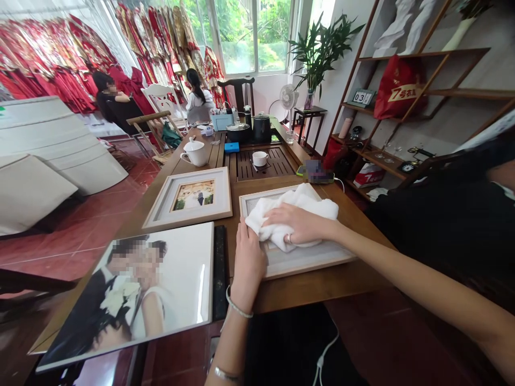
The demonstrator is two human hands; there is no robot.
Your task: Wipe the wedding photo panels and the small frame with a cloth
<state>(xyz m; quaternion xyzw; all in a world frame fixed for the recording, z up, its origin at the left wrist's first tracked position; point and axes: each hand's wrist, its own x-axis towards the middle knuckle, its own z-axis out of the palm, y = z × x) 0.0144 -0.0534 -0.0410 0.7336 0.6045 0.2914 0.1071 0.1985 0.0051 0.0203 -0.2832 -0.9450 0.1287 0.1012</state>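
A light wooden picture frame [298,266] lies flat on the brown table in front of me, partly covered by a bunched white cloth [322,206]. My right hand [295,222], with a ring on one finger, presses down on the cloth and grips it over the frame. On the frame's left edge rests my left hand [250,249], its fingers along the rim and close to the cloth. To the left lie a second frame with a small couple photo [195,195] in it and a large glossy wedding portrait [181,268] that juts past the table's front edge.
A white lidded cup [195,152] stands behind the second frame. Further back are a slatted tea tray [241,167] with a small white cup [259,158], a black kettle [262,128] and a phone [317,172] on a cable. Two people sit beyond, near hanging red garments.
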